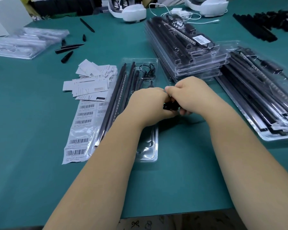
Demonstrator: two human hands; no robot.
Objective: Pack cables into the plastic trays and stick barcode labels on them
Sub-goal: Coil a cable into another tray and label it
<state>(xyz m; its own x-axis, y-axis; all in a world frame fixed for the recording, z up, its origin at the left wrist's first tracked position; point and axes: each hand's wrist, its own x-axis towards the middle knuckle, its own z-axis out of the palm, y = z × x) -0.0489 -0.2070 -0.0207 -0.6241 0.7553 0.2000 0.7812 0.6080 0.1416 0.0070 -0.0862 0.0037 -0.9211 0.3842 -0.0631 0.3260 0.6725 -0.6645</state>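
Your left hand [150, 105] & right hand [189, 95] meet fingertip to fingertip, both pinching a small black cable bundle [170, 106] just above the clear plastic tray [148, 153] on green felt. Tray: long, glossy, ribbed w/ black rods inside. Left of tray, a barcode label sheet [80, 128]; right of it, stacked filled trays [189, 52].

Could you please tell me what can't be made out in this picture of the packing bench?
All in the head view:
- Black cable bundle: mostly covered by the left hand and right hand gripping it.
- Middle of the open tray: hidden under both hands and the left forearm.
- Text on the barcode sheet: too small and blurred.
- Right tray stack: cut off by the frame edge.
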